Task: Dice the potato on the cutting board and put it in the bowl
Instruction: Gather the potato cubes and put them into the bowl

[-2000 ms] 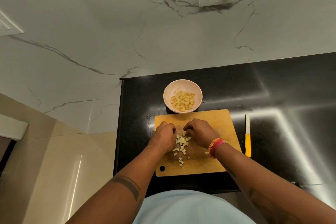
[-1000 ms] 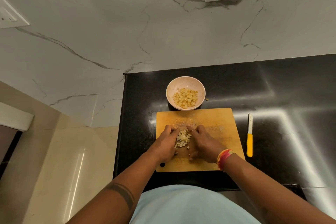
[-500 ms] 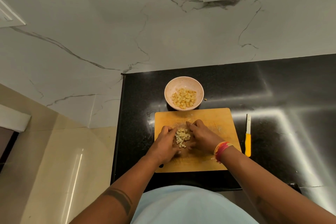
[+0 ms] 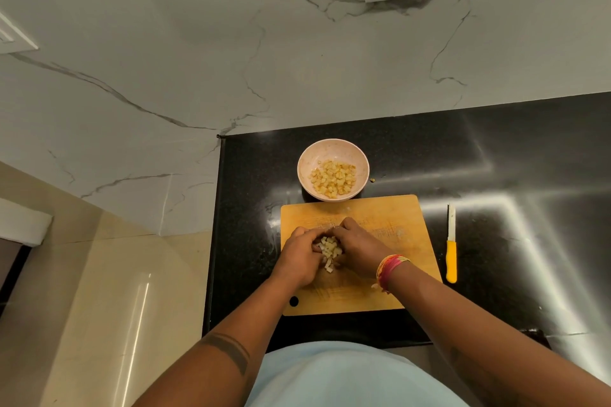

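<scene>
A wooden cutting board (image 4: 398,218) lies on the black counter. On its middle sits a small pile of diced potato (image 4: 330,249). My left hand (image 4: 299,258) and my right hand (image 4: 358,248) cup the pile from both sides, fingers curled round it and fingertips meeting at the far side. A few dice show in the gap between the palms and just below it. Right behind the board stands a pink bowl (image 4: 315,155) holding several yellowish potato dice (image 4: 334,178).
A knife (image 4: 451,254) with a yellow handle lies on the counter right of the board, blade pointing away. One stray potato bit (image 4: 372,180) lies beside the bowl. The counter's left edge (image 4: 215,241) drops to the floor; a marble wall rises behind.
My hands swept the scattered dice into one tight heap and have closed in round it, the fingertips now meeting at the far side. Bowl, board and knife have not moved.
</scene>
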